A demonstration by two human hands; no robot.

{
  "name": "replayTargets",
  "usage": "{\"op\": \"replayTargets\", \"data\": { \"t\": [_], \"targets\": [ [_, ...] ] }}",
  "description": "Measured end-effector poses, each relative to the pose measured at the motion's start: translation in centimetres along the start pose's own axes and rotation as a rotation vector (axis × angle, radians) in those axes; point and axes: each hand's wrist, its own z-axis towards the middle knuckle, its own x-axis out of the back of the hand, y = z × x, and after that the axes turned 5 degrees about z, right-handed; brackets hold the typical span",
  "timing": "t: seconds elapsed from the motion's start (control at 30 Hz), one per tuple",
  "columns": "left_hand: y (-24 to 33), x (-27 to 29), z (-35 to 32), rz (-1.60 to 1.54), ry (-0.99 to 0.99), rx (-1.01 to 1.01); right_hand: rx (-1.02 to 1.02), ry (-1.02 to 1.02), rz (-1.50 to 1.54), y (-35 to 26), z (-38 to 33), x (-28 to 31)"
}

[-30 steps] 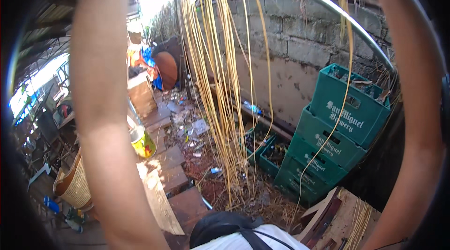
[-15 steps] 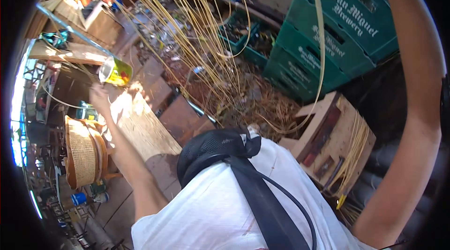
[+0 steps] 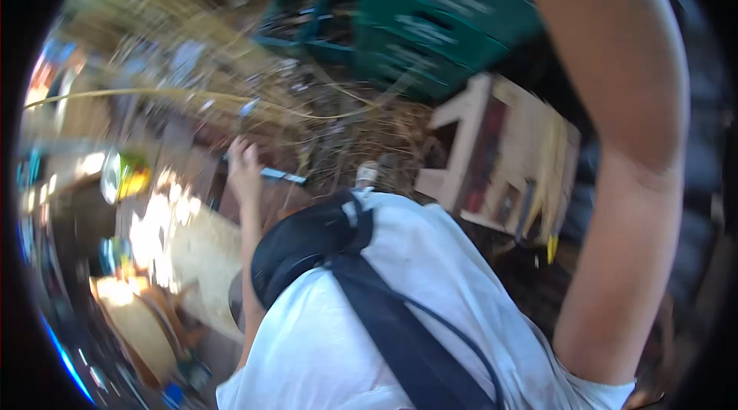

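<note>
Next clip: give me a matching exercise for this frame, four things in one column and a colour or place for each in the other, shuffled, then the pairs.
Things:
1. crates
2. wooden box
3. bag
4. left hand

Descriptions:
A. black, on the person's chest over the white shirt
B. raised, at the thin blue-and-white tool
C. green, stacked at the top of the picture
D. pale, lying tilted just below the crates, right of centre

Pairs: 1-C, 2-D, 3-A, 4-B
</note>
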Motion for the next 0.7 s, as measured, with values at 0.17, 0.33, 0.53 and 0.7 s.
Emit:
{"op": "replayTargets", "data": {
  "t": [0.17, 0.33, 0.53, 0.7],
  "targets": [
    [-13.3, -8.9, -6.5, -0.197, -0.585, 0.442, -0.241, -0.109, -0.022, 1.3, -17.3, -2.6],
    [-8.8, -6.4, -9.7, 0.349, -0.807, 0.301, -0.829, 0.282, 0.283, 6.9, -41.8, -3.8],
    [2.3, -4.4, -6.0, 0.911, -1.076, -0.186, -1.495, 1.052, 0.058, 5.2, -80.9, -29.7],
    [24.4, 0.5, -8.7, 0.884, -1.424, -0.190, -1.895, 0.944, 0.310, 1.9, -83.6, -47.4]
  ]
}}
